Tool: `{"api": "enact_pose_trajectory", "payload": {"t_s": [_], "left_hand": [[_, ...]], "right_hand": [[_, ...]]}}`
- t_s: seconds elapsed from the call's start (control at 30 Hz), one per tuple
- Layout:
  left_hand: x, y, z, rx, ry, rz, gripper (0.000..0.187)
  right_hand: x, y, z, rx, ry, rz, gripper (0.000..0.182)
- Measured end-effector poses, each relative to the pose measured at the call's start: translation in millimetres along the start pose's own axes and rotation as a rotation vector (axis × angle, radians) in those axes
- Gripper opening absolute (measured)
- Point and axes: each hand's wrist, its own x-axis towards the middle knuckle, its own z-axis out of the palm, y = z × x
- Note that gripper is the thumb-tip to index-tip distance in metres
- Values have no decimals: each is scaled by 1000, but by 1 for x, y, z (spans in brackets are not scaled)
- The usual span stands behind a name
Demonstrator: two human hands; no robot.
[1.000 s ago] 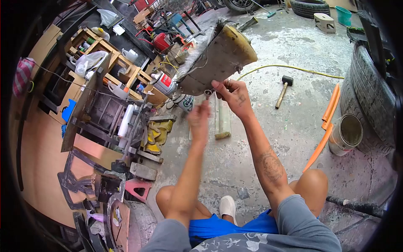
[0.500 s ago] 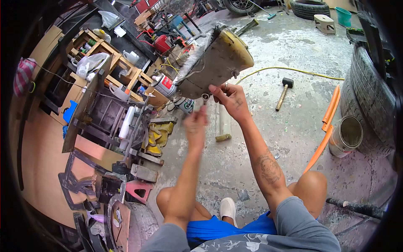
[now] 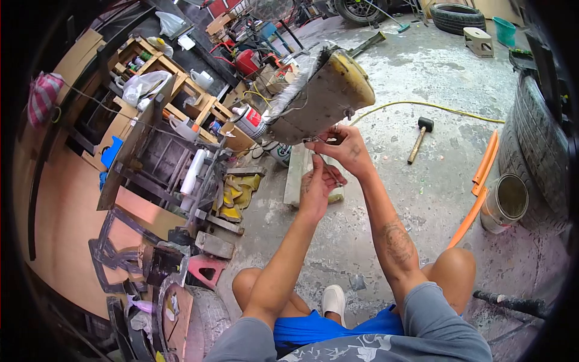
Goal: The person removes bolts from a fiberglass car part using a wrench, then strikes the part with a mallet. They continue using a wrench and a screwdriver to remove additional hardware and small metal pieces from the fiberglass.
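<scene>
A large grey part with a yellow rounded end is raised in front of me, tilted, with white fibre along its upper left side. My right hand is at its lower edge, thumb and fingers pinched together; what they pinch is mostly hidden. Below it, my left hand has its fingers curled around a thin metal wrench, mostly covered by the fingers. The wrench's upper end lies close to my right thumb, under the grey part.
A black-headed mallet lies on the floor to the right. Beyond it are orange strips, an open can and large tyres. Wooden shelving and paint cans stand left. A yellow hose crosses the floor.
My left hand has moved right and slightly down, to below my right hand, and is no longer blurred. The view has shifted a little, and the grey part sits slightly lower and farther right.
</scene>
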Motion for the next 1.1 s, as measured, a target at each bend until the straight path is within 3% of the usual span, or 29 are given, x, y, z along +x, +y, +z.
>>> {"api": "enact_pose_trajectory", "payload": {"t_s": [0.2, 0.33, 0.47, 0.6, 0.67, 0.77, 0.83, 0.97, 1.1], "left_hand": [[-4, -3, 12, -146, 47, -17, 57], [4, 36, -42, 846, 237, 377, 51], [16, 110, -56, 1390, 237, 995, 41], [12, 158, -36, 1686, 82, 1154, 35], [13, 152, -37, 1622, 113, 1128, 34], [26, 72, -75, 1079, 151, 646, 42], [15, 23, -57, 750, 156, 310, 52], [-3, -16, 4, 49, 119, 73, 57], [-4, -21, 34, -288, 84, -1, 60]], "right_hand": [[1, 9, 6, -89, 26, 18, 23], [3, 20, 11, -23, 75, -70, 25], [0, 15, 9, 9, 41, -37, 21], [-1, 11, 9, 10, 35, -38, 21], [-1, 7, 8, 6, 34, -50, 21], [2, 13, 7, -43, 56, -66, 19], [2, 17, 6, -25, 27, -57, 18], [0, 15, 0, -23, -24, 17, 19], [0, -2, -10, 2, -43, 128, 25]]}}
